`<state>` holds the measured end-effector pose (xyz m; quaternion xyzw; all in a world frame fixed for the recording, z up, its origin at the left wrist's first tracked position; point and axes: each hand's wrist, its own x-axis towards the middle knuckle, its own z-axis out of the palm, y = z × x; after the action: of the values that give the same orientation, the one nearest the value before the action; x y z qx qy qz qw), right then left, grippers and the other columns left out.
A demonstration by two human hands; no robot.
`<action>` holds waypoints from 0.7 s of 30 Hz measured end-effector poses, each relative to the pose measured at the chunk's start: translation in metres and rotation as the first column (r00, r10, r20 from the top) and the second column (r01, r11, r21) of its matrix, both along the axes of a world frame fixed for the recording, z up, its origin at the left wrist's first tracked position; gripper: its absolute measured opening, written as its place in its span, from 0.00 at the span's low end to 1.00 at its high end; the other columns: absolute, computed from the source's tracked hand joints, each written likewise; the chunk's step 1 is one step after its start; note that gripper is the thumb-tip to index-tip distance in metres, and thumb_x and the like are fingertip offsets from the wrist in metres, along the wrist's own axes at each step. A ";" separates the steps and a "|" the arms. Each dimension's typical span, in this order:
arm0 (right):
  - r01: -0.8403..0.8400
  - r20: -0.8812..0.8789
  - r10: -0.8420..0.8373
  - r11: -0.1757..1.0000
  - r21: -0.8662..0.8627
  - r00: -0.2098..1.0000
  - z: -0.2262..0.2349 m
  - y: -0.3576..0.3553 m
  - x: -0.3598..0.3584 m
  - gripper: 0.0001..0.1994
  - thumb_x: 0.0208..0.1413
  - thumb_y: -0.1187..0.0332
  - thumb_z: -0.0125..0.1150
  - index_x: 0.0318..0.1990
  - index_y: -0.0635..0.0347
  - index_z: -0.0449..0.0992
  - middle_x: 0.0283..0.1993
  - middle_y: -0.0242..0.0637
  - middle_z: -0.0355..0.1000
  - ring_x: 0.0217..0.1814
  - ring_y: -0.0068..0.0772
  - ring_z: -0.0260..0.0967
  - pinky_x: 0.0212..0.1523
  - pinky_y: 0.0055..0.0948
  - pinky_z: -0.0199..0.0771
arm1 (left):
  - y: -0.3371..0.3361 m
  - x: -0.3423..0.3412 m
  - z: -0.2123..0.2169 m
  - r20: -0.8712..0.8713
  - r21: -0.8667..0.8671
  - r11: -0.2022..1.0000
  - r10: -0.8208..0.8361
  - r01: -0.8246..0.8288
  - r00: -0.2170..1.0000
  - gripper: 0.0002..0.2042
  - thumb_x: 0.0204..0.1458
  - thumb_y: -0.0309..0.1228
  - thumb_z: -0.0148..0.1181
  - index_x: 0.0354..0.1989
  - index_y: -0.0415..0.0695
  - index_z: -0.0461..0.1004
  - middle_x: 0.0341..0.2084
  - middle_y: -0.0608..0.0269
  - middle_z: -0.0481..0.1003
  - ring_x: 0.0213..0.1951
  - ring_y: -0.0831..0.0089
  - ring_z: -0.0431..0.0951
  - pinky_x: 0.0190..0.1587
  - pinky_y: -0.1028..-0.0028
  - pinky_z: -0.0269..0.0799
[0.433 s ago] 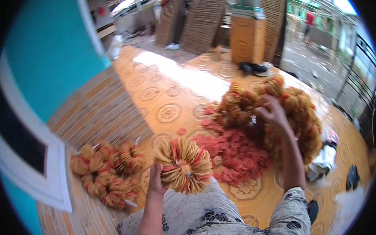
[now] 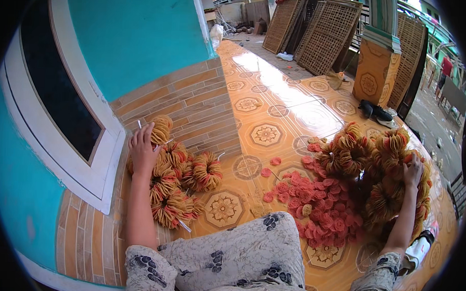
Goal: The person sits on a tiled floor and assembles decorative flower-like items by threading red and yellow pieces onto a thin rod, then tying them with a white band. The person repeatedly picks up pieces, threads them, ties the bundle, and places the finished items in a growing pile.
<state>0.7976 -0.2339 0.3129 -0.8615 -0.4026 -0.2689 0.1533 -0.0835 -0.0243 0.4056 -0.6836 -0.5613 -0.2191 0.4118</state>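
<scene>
1. Two heaps of ruffled, ring-shaped yellow cracker bundles (image 2: 178,182) lie on the glossy tiled floor (image 2: 275,103).
2. Left hand (image 2: 143,150) rests on the wall-side heap, fingers spread.
3. Right hand (image 2: 411,172) grips the orange pile (image 2: 381,171).

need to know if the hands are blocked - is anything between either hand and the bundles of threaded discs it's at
Nothing visible. The left hand rests directly on the yellow-orange bundles stacked by the brick wall. The right hand is pressed straight into the bigger bundle heap, beside the loose red discs.
</scene>
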 end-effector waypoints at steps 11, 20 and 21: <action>-0.139 -0.242 0.716 0.428 0.893 0.654 0.096 -0.064 -0.067 0.18 0.62 0.66 0.63 0.56 0.63 0.71 0.41 0.28 0.75 0.39 0.14 0.70 0.39 0.13 0.68 | 0.126 -0.100 -0.050 0.576 -0.457 0.887 0.355 -0.069 0.737 0.16 0.60 0.42 0.56 0.52 0.49 0.75 0.48 0.53 0.76 0.49 0.55 0.77 0.47 0.55 0.74; -0.110 -0.389 0.900 0.374 0.921 -0.196 0.084 0.080 -0.349 0.16 0.60 0.65 0.64 0.51 0.62 0.73 0.44 0.35 0.75 0.42 0.20 0.72 0.43 0.19 0.73 | 0.100 -0.093 -0.097 0.573 -0.330 0.942 0.147 0.062 0.806 0.15 0.59 0.42 0.58 0.31 0.40 0.75 0.35 0.51 0.76 0.38 0.47 0.75 0.39 0.55 0.69; -0.108 -0.364 0.885 0.348 0.931 -0.289 0.081 0.109 -0.388 0.17 0.59 0.65 0.64 0.51 0.63 0.72 0.46 0.38 0.75 0.42 0.21 0.73 0.43 0.21 0.74 | 0.098 -0.096 -0.103 0.585 -0.325 0.943 0.143 0.069 0.798 0.15 0.58 0.41 0.58 0.31 0.40 0.74 0.35 0.51 0.76 0.38 0.47 0.75 0.39 0.55 0.69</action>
<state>0.4092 -0.1250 0.3935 -0.3732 -0.4436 0.3659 0.7281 -0.1792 0.0738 0.3030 -0.6263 -0.7047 -0.3191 0.0960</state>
